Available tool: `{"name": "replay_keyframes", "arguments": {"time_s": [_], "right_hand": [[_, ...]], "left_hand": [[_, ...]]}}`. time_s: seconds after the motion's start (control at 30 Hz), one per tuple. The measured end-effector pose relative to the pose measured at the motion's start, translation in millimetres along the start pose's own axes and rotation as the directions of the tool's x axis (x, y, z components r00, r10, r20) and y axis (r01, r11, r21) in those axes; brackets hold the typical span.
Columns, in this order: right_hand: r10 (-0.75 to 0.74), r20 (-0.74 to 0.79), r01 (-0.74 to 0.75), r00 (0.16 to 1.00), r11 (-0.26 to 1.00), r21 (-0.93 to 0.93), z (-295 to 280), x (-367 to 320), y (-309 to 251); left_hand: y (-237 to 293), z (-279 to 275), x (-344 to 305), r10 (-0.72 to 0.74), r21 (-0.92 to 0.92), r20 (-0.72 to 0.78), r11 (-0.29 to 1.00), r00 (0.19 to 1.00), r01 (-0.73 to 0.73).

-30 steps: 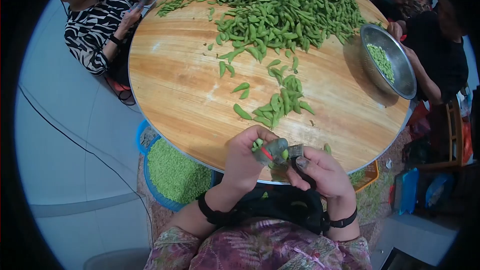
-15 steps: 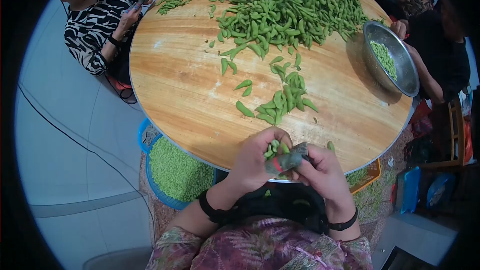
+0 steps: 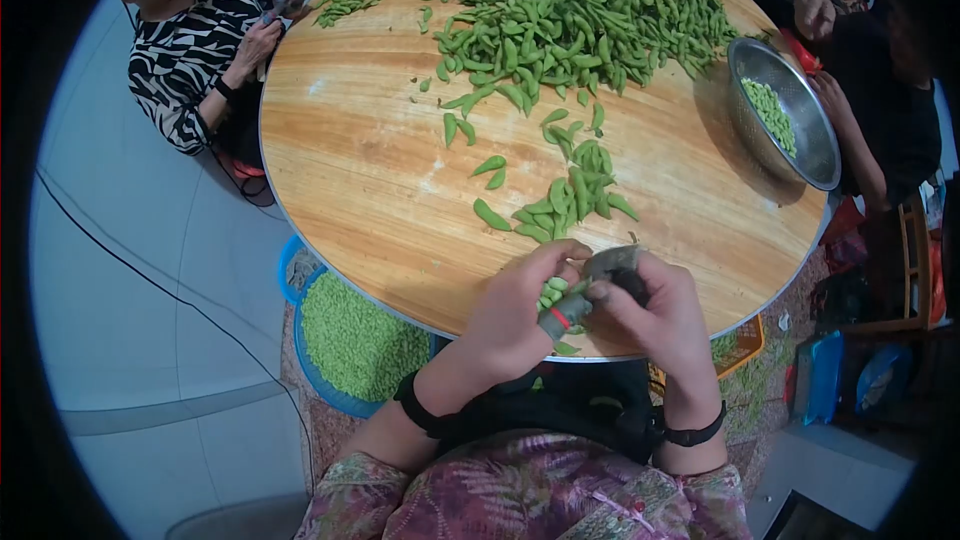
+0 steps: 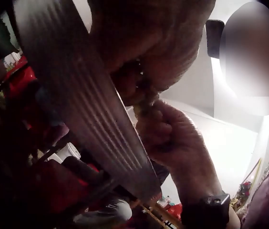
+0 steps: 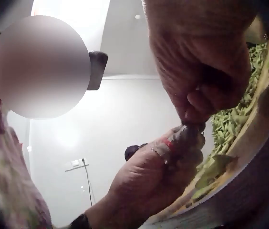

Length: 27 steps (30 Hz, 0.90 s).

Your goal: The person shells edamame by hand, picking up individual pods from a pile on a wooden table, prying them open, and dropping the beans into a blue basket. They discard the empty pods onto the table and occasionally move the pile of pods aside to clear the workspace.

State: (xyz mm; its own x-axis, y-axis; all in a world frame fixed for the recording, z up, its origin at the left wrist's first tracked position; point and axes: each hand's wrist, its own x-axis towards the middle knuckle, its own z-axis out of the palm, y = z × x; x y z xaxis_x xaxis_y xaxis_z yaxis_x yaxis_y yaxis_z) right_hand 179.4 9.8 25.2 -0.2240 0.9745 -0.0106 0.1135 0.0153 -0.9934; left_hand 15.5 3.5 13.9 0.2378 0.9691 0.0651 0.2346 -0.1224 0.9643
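Note:
In the head view the left hand (image 3: 510, 315), a grey wrap with a red band on one finger, curls round several shelled green beans (image 3: 553, 291). Touching it from the right is the right hand (image 3: 665, 312), its thumb and wrapped finger pinched together at the left fingertips; what lies between them is too small to tell. Both hands are over the near edge of the round wooden table (image 3: 360, 190). In the right wrist view the left hand (image 5: 149, 174) meets the right hand (image 5: 201, 62) at the fingertips. Loose pods (image 3: 570, 195) lie just beyond them.
A large heap of pods (image 3: 590, 10) covers the table's far side. A metal colander (image 3: 805, 130) with beans stands at the right, near a person in black. A blue basket of beans (image 3: 360, 340) is below the left edge. Another person in a patterned shirt (image 3: 195, 50) sits at the left.
Both hands have shifted slightly up and right, still together, and the right fingers have turned over the left fingertips. The person at the right has moved a hand off the colander's rim.

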Motion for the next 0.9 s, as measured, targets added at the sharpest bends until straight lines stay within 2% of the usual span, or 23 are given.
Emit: {"name": "replay_keyframes", "arguments": {"time_s": [0.07,0.13,0.17,0.23,0.27,0.33,0.37,0.4,0.43,0.47,0.5,0.53,0.57,0.6,0.63,0.67,0.7,0.73,0.77,0.8,0.83,0.87,0.9], "right_hand": [[-0.02,0.026,0.02,0.999,1.0,-0.004,0,-1,-1],[0.149,0.089,-0.16,0.985,0.98,0.121,-4,-3,-7],[0.149,0.089,-0.16,0.985,0.979,0.128,-5,-4,-6],[0.281,0.381,-0.468,0.881,0.64,0.609,-6,-6,-2],[0.277,0.376,-0.462,0.884,0.642,0.612,-3,-6,0],[0.186,0.438,-0.474,0.879,0.421,0.773,7,-6,5],[0.201,0.404,-0.451,0.892,0.446,0.773,8,-6,3],[0.203,0.404,-0.452,0.892,0.444,0.773,9,-6,-1],[0.218,0.339,-0.399,0.915,0.607,0.688,9,-6,-6],[0.217,0.269,-0.337,0.938,0.748,0.572,9,-5,-10],[0.172,0.368,-0.314,0.914,0.873,0.372,-4,-5,-9],[0.174,0.367,-0.315,0.914,0.874,0.371,-14,-5,-13],[0.047,0.542,-0.196,0.839,0.956,0.22,-22,-4,-20],[-0.041,0.708,-0.035,0.705,0.995,0.092,-26,-3,-23],[-0.026,0.551,0.071,0.834,0.996,-0.061,-20,-4,-23],[-0.026,0.549,0.071,0.835,0.996,-0.062,-11,-1,-21],[-0.032,0.324,0.104,0.946,0.973,-0.205,0,2,-15],[-0.072,0.082,0.097,0.994,0.933,-0.346,9,5,-10],[-0.233,0.082,0.241,0.969,0.813,-0.53,14,11,-5],[-0.233,0.084,0.242,0.969,0.816,-0.525,21,17,-4],[-0.264,0.101,0.265,0.959,0.717,-0.645,29,21,-4],[-0.295,0.122,0.282,0.948,0.599,-0.75,34,26,-3],[-0.283,0.161,0.293,0.945,0.518,-0.804,36,31,5]], "left_hand": [[2,-1,-2,-0.052,0.1,-0.002,0.994,0.999,0.052],[-10,-4,-5,0.199,0.11,-0.007,0.974,0.98,-0.198],[-12,-5,-7,0.197,0.115,-0.004,0.974,0.98,-0.195],[-14,-9,-10,0.614,0.219,0.07,0.759,0.786,-0.613],[-13,-12,-10,0.618,0.218,0.074,0.756,0.782,-0.618],[-9,-15,-12,0.563,0.199,0.042,0.805,0.825,-0.559],[-11,-11,-13,0.563,0.198,0.043,0.805,0.826,-0.559],[-15,-5,-14,0.401,-0.133,-0.086,0.903,0.912,-0.409],[-18,-2,-15,0.192,-0.463,-0.147,0.853,0.97,-0.239],[-19,-5,-16,0.192,-0.464,-0.146,0.853,0.97,-0.239],[-21,-12,-18,0.097,-0.475,-0.128,0.867,0.987,-0.147],[-23,-20,-20,0.0,-0.485,-0.109,0.873,0.994,-0.054],[-28,-31,-22,0.082,-0.187,-0.29,0.972,0.953,-0.141],[-30,-41,-26,-0.009,-0.408,-0.497,0.885,0.868,-0.225],[-31,-52,-32,-0.151,-0.574,-0.646,0.742,0.748,-0.346],[-36,-68,-40,-0.183,-0.479,-0.75,0.813,0.636,-0.331],[-44,-86,-50,-0.194,-0.383,-0.839,0.875,0.509,-0.297],[-64,-105,-67,-0.183,-0.384,-0.845,0.861,0.502,-0.333],[-91,-121,-86,-0.172,-0.383,-0.853,0.848,0.493,-0.366],[-115,-130,-103,-0.206,-0.363,-0.842,0.9,0.499,-0.242],[-140,-137,-120,-0.238,-0.337,-0.832,0.935,0.501,-0.115],[-165,-145,-139,-0.424,-0.406,-0.717,0.899,0.553,0.163],[-187,-151,-155,-0.605,-0.426,-0.584,0.796,0.541,0.431]]}}
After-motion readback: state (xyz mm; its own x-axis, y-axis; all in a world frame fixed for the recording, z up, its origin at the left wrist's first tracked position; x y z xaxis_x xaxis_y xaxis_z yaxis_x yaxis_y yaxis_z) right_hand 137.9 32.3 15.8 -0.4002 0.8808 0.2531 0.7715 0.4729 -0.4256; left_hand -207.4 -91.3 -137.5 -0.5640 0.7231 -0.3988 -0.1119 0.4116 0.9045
